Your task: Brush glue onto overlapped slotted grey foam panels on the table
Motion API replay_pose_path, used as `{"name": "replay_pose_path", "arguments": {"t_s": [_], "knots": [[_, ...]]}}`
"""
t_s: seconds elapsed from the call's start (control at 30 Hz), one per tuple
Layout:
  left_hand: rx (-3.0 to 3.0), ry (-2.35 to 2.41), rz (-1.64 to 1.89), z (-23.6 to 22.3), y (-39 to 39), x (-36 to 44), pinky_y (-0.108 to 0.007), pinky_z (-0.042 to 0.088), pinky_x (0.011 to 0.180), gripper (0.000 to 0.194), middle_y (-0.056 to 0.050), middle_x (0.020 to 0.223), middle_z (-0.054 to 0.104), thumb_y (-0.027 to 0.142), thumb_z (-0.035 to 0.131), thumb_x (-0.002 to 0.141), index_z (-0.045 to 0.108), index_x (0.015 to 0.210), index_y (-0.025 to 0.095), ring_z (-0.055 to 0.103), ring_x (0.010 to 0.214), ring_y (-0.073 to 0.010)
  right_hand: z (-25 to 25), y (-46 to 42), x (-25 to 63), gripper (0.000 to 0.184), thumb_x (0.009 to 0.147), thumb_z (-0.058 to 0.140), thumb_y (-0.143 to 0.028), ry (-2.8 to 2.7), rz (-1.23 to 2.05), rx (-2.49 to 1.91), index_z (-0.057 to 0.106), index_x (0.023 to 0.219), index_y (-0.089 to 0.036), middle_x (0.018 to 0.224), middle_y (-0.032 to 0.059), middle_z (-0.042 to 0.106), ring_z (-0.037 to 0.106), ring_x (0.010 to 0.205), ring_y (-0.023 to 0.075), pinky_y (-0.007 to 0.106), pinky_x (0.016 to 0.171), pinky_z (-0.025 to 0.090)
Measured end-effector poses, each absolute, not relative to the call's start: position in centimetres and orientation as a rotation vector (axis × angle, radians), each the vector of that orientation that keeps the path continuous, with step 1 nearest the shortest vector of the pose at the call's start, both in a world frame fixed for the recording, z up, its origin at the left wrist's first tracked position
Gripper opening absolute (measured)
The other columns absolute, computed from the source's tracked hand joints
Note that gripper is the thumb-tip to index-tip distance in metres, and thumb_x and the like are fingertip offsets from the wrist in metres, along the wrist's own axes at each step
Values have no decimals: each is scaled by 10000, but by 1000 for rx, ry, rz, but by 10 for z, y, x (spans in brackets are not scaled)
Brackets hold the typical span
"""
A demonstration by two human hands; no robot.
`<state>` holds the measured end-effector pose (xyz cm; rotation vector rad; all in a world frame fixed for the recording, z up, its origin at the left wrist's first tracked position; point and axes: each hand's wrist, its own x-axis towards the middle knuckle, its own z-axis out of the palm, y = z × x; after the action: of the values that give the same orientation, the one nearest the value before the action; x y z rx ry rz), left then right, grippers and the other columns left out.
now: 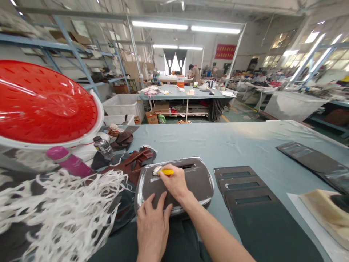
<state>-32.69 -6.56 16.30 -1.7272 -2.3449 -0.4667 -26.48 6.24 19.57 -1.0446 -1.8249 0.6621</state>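
A dark, rounded panel (200, 185) with a long slot lies in front of me, white paste smeared along its edges. My right hand (176, 183) is closed around the yellow handle of a brush (167, 171). The white-coated bristles touch the panel near the left end of the slot. Spread flat on the panel's near left part is my left hand (154, 218), fingers apart and holding nothing. To the right lie overlapping dark panels (242, 185) with several slots.
Tangled white strips (79, 203) cover the left side, near a pink bottle (69, 162), a clear bottle (103, 147) and a big red basin (54, 103). A foam block (321, 211) sits at right on the blue-grey table (191, 140). One person (195, 74) stands far back.
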Motion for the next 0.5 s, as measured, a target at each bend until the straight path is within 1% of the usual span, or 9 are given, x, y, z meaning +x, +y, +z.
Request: {"name": "replay_pose_path", "arguments": {"t_s": [0.13,0.2,0.27,0.33,0.37,0.43,0.5], "knots": [[-1709,-2349,-471,164,-67,-326,-407,467,796,355,-116,1201,480,386,463,879,588,1208,338,469,1032,-273,193,83,-196,171,809,543,-316,-1701,433,-1299,671,764,-211,674,2,664,593,597,140,222,612,438],[-1707,-2374,-465,168,-66,-325,-412,466,776,359,-118,1199,485,402,468,873,592,1202,330,473,1020,-281,194,87,-155,193,810,542,-340,-1599,318,-1378,661,744,-203,669,10,654,585,595,143,227,610,435],[-1694,-2414,-471,172,-61,-323,-426,461,765,357,-124,1179,499,414,472,866,608,1178,305,481,1012,-292,192,86,-125,217,825,529,-365,-1517,298,-1385,667,808,-199,728,22,671,597,621,146,232,631,448],[-1695,-2473,-530,176,-51,-319,-440,458,768,325,-120,1110,533,408,465,866,647,1092,262,502,994,-292,187,81,-107,257,844,510,-383,-1490,337,-1384,674,939,-209,822,37,694,625,671,159,247,670,465],[-1726,-2507,-607,178,-44,-315,-434,461,772,306,-113,1068,549,394,456,870,659,1037,239,522,972,-278,183,78,-101,278,852,502,-390,-1490,363,-1399,670,995,-221,855,42,701,638,694,168,258,687,472],[-1872,-2565,-874,181,-24,-304,-392,473,789,280,-91,1004,578,357,434,877,651,970,206,568,909,-225,177,70,-96,301,866,485,-400,-1497,423,-1439,661,1055,-246,884,47,709,658,733,186,282,714,482],[-2041,-2587,-1205,183,1,-287,-343,478,815,269,-80,992,605,334,432,872,626,982,183,601,860,-175,173,61,-96,309,887,464,-404,-1485,490,-1441,647,1083,-251,885,51,711,669,762,196,295,729,488]]}}
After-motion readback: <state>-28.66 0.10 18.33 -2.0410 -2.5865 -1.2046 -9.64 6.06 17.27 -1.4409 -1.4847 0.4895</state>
